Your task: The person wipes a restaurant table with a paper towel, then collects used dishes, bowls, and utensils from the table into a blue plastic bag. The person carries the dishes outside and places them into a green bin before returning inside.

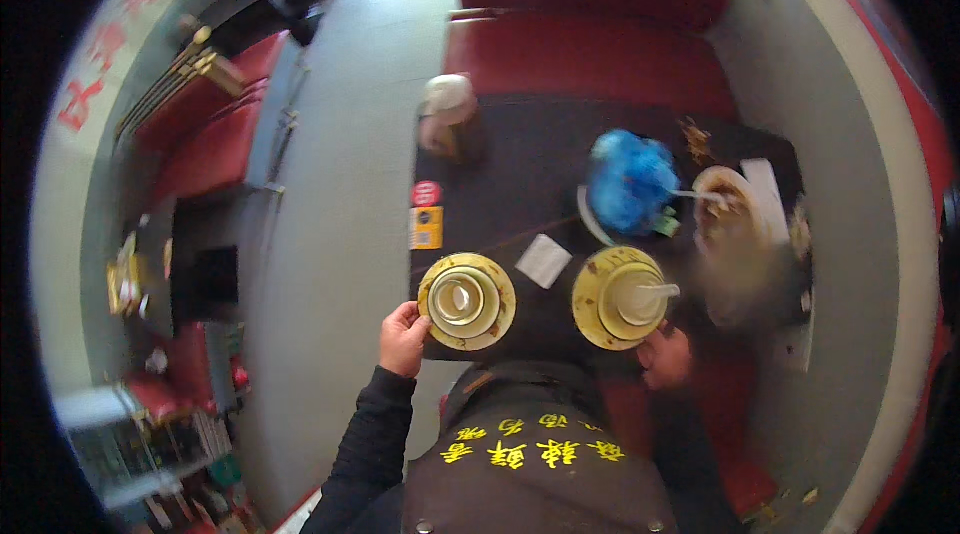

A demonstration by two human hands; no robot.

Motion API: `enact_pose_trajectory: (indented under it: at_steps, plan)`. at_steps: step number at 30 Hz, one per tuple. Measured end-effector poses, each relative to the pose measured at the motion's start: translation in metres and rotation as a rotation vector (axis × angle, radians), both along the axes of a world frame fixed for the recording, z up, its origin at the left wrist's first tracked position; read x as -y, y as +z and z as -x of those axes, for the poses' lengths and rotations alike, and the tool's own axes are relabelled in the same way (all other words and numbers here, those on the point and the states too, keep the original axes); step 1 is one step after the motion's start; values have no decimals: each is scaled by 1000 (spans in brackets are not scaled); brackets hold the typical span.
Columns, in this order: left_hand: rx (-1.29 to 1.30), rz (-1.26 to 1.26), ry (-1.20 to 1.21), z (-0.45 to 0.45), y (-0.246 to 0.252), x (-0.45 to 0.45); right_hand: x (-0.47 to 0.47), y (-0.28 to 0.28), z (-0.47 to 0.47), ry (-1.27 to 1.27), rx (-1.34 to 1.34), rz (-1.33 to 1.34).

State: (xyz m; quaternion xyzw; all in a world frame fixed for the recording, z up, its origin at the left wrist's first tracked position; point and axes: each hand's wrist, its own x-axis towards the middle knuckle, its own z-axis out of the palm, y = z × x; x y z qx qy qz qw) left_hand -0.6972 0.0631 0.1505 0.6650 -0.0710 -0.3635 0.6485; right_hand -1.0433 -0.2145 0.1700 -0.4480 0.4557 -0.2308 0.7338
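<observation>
My left hand (403, 340) pinches the edge of a yellow patterned plate (504, 294). Nested on that plate are a bowl (491, 313) and a small cup (460, 299). On the other side, my right hand (666, 358) grips the lower edge of a second yellow plate (589, 299). It carries a bowl (611, 318) with a whitish translucent spoon (664, 292) sticking out to the right. Both stacks are level above the near part of a dark table (517, 196). Between them a folded white napkin (544, 262) lies on the table.
A blue plastic bag (634, 181) sits right of centre, with food scraps (697, 140) beyond it. A blurred pale dish (724, 196) with leftovers stands near the wall (847, 249). A white-topped container (450, 99) is at the far left corner. A red bench (585, 58) lies behind.
</observation>
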Motion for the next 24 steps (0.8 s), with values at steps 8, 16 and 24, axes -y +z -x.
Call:
enact_pose_trajectory:
  at_steps: [8,16,24]
  plan:
    - [-130,-9,442,-32,46,-109,-18,47,-113,266,-147,73]
    - [-137,12,743,-106,38,-209,-73,29,-248,496,3,149]
    - [-124,-37,709,-242,35,-322,-170,3,-383,420,32,62]
